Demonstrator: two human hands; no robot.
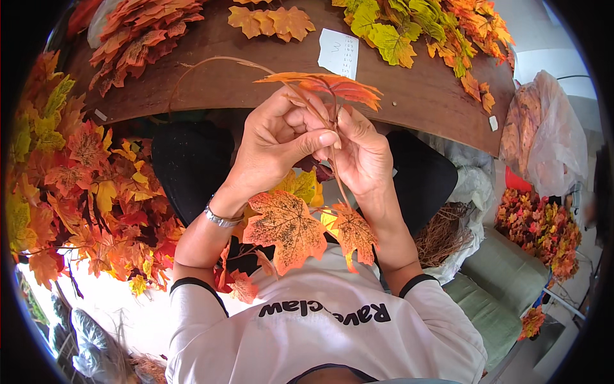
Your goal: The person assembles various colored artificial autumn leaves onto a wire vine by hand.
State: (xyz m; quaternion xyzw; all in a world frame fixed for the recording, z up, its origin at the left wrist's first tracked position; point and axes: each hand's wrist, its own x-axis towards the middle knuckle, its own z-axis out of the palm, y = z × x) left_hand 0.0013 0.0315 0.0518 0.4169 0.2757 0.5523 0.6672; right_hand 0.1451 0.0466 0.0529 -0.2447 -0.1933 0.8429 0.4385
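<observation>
Both of my hands meet in front of my chest at one artificial maple-leaf garland. My left hand pinches its thin brown stem, which arches up and away to the left over the table. My right hand closes its thumb and fingers on the same stem where an orange-red leaf branches off above the fingertips. Below the hands hang a speckled orange leaf and a smaller orange leaf. Yellow leaves show behind them, partly hidden by my left wrist.
A brown table curves ahead, bearing stacked red-orange leaves, green-yellow leaves and a white paper slip. A large heap of autumn leaves crowds my left. At right are a clear bag, brown stems and a green cushion.
</observation>
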